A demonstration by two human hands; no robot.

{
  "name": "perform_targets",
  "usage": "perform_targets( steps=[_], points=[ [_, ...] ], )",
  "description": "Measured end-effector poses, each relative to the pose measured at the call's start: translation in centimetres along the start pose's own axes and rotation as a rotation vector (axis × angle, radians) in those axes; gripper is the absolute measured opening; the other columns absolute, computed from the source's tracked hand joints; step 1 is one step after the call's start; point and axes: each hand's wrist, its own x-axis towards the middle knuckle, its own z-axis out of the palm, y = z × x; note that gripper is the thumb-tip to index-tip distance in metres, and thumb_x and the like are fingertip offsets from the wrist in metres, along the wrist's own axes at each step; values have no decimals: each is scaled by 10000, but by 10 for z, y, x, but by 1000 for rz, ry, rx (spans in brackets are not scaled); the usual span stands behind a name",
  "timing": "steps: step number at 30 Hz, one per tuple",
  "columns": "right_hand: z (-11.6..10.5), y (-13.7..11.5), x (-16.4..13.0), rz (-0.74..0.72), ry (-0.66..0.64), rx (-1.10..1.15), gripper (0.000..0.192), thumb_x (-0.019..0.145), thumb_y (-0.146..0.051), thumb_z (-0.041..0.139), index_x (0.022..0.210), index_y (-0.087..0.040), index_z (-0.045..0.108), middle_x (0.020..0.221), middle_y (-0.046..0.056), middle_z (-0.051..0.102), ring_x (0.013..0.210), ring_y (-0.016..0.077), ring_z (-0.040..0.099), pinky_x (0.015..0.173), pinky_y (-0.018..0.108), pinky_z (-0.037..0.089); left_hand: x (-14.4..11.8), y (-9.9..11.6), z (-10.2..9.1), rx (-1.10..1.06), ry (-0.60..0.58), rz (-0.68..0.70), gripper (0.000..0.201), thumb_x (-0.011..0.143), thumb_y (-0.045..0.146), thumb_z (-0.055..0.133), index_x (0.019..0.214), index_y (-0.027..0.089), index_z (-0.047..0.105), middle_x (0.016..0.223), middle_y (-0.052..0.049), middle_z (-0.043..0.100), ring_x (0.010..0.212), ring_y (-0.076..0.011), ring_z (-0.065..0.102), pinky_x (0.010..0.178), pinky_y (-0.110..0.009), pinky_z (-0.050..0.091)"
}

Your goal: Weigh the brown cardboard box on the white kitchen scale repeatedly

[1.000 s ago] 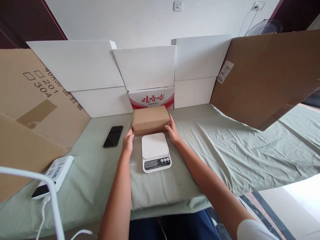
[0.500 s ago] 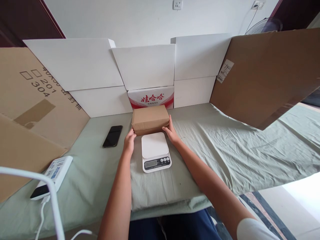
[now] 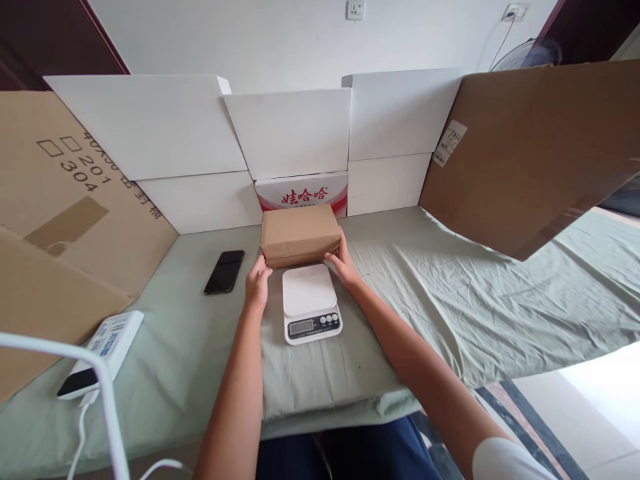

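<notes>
Both hands grip what I see as a brown rectangular cardboard box (image 3: 299, 234) at frame centre: left hand (image 3: 257, 283) on its left end, right hand (image 3: 342, 264) on its right, above the white digital kitchen scale (image 3: 309, 303).

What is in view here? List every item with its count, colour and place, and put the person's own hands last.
brown parcel: 1, brown, behind the scale, held at both ends
kitchen scale: 1, white, centre of the cloth, platform bare
phone: 1, black, flat on the cloth left of the parcel
power strip: 1, white and blue, near left edge, cable attached
white boxes: several, white, stacked along the back
red-print box: 1, white and red, behind the parcel
cardboard sheets: brown, leaning at both left and right
cloth: 1, pale green, covering the surface
left hand: on the parcel's left end
right hand: on the parcel's right end
</notes>
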Motion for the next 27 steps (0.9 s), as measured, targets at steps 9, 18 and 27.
perform_targets(
  steps=[9, 18, 27],
  points=[
    [-8, -33, -32, -45, -47, -117, 928, 906, -631, 579, 1632, -349, 74, 1740, -6, 94, 1601, 265, 166, 1305, 469, 209, -46, 18, -2, -21, 58, 66, 793, 732, 239, 601, 1514, 160, 496, 1558, -103, 504, 1495, -323, 376, 1237, -427, 294],
    [-22, -50, -96, -9, -50, -207, 927, 913, -660, 548, 1633, -367, 42, 1740, -11, 74, 1622, 281, 34, 1308, 502, 159, -120, 15, -11, 9, 62, 9, 809, 758, 288, 633, 1535, 139, 461, 1560, -157, 483, 1487, -354, 370, 1237, -484, 279],
    [-11, -52, -101, -47, -28, -192, 906, 908, -653, 556, 1629, -327, 114, 1693, 61, 201, 1594, 321, 140, 1296, 517, 197, -142, 17, -18, 43, 118, -20, 795, 774, 284, 596, 1545, 157, 448, 1567, -148, 473, 1486, -351, 366, 1234, -484, 279]
  ],
)
